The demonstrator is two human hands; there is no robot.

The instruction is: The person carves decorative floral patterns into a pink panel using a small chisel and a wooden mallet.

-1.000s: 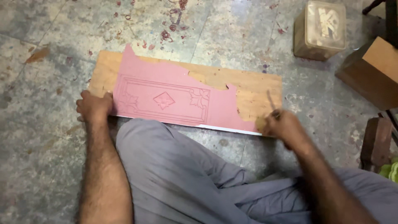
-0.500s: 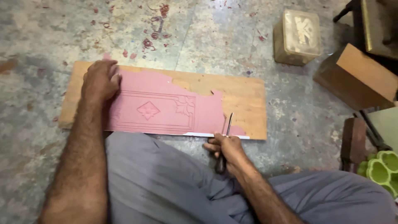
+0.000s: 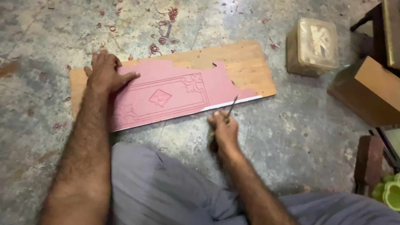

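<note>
Left hand (image 3: 104, 73) flat, fingers spread, pressing board's (image 3: 246, 62) left end on floor. Right hand (image 3: 223, 129) fisted round chisel (image 3: 231, 106), tip at pink edge. I see board rotated since half-second ago.

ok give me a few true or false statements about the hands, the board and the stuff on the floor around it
1. The left hand lies flat on the left end of the pink-coated wooden board. True.
2. The right hand is empty. False: it grips a thin metal tool whose tip points at the board's near edge.
3. The pink coating covers the whole board. False: bare wood shows along the far edge and at the right end.
4. A diamond shape is carved in the middle of the pink panel. True.
5. The lidded plastic box stands on the board. False: it stands on the floor, beyond the board's right end.
</note>
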